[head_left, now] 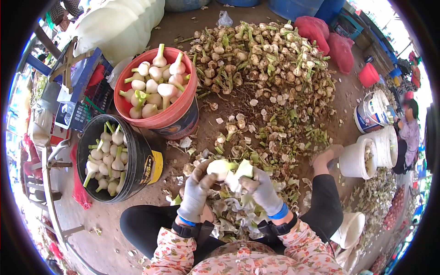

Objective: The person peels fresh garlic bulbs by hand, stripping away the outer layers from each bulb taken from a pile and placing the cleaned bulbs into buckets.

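Note:
In the head view, my left hand [196, 190], in a grey-white glove with soiled fingertips, is closed around a pale garlic bulb [220, 168] with a short green stem. My gloved right hand [262, 189] pinches a strip of whitish garlic skin [243, 172] at the stem end of that bulb. Both hands are above a heap of peeled skins [236, 208] between my legs. To the left, peeled bulbs fill a red bucket [190, 98], and more lie in a black bucket [130, 183] nearer me.
A large pile of unpeeled garlic [270, 55] lies ahead, with trimmings spread toward me. Pink sacks [341, 52] rest at its far right. White buckets [353, 162] and another person [408, 137] are on the right. A blue crate [87, 110] and metal frame [46, 183] stand left.

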Motion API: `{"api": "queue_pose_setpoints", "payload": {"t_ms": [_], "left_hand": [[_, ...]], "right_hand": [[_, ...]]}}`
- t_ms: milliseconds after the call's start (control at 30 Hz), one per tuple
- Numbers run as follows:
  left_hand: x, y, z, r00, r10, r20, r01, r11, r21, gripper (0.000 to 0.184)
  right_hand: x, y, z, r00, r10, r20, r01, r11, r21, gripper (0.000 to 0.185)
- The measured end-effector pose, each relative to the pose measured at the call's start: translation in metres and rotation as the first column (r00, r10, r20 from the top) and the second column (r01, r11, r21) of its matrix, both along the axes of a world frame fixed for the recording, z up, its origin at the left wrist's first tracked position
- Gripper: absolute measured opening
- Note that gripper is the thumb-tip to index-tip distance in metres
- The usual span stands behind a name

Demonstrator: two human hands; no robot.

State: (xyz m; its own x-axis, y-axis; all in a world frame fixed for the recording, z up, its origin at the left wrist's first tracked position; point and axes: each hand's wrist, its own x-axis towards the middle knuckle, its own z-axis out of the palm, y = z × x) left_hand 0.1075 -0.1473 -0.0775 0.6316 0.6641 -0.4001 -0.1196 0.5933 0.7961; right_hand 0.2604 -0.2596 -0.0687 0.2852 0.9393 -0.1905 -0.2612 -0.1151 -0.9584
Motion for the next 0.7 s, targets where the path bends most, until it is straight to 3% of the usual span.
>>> {"api": "queue_pose_setpoints", "payload": {"t_ms": [33,67,100,233,300,367,400,433,467,500,533,633,700], "left_hand": [[-0.001,-0.002,-0.003,0.999,0.011,0.043,-0.009,0.998,-0.059,0.058],[-0.001,-0.005,-0.005,0.996,0.025,0.088,-0.015,0.993,-0.115,0.059],[0.001,-0.005,-0.005,0.990,0.039,0.134,-0.016,0.986,-0.167,0.060],[0.003,-0.009,-0.011,0.990,-0.066,0.124,0.060,0.997,0.046,0.063],[-0.006,-0.006,-0.020,0.965,-0.093,0.244,0.131,0.981,-0.142,0.071],[-0.018,-0.008,-0.032,0.910,-0.017,0.415,0.184,0.912,-0.366,0.075],[-0.015,-0.008,-0.028,0.862,0.050,0.505,0.191,0.890,-0.415,0.079],[-0.014,-0.008,-0.022,0.882,0.007,0.471,0.202,0.897,-0.393,0.077],[-0.014,-0.008,-0.015,0.901,-0.036,0.433,0.215,0.903,-0.371,0.075],[-0.013,-0.009,-0.007,0.917,-0.077,0.392,0.227,0.908,-0.352,0.074],[-0.008,-0.011,-0.001,0.919,-0.032,0.393,0.179,0.922,-0.343,0.084],[-0.005,-0.010,-0.007,0.918,-0.119,0.379,0.231,0.936,-0.265,0.096],[-0.002,-0.009,-0.011,0.904,-0.208,0.374,0.286,0.943,-0.168,0.100]], "right_hand": [[0.003,-0.003,-0.004,0.990,0.031,-0.138,-0.027,0.999,0.028,0.015],[-0.002,-0.005,-0.006,0.997,0.032,-0.072,-0.032,0.999,0.000,0.014],[-0.001,-0.004,-0.002,0.993,0.047,-0.112,-0.048,0.999,-0.008,0.014],[0.006,-0.009,0.002,0.969,0.173,-0.173,-0.175,0.985,0.006,0.018],[0.016,-0.010,0.003,0.951,0.259,-0.170,-0.245,0.964,0.101,0.021],[0.021,-0.004,0.000,0.990,-0.139,0.003,0.138,0.990,0.041,0.029],[0.030,-0.005,-0.016,0.985,-0.174,0.012,0.174,0.981,-0.080,0.032],[0.039,-0.005,-0.030,0.978,-0.207,0.026,0.208,0.958,-0.200,0.035],[0.039,-0.005,-0.044,0.940,-0.127,0.316,0.182,0.971,-0.154,0.037],[0.032,-0.003,-0.048,0.814,-0.048,0.579,0.143,0.982,-0.120,0.040],[0.026,-0.004,-0.053,0.613,0.022,0.790,0.099,0.990,-0.104,0.044],[0.020,-0.001,-0.034,0.862,-0.114,0.494,0.088,0.993,0.075,0.055],[0.020,0.010,-0.027,0.870,-0.010,0.493,-0.060,0.990,0.128,0.054]]}}
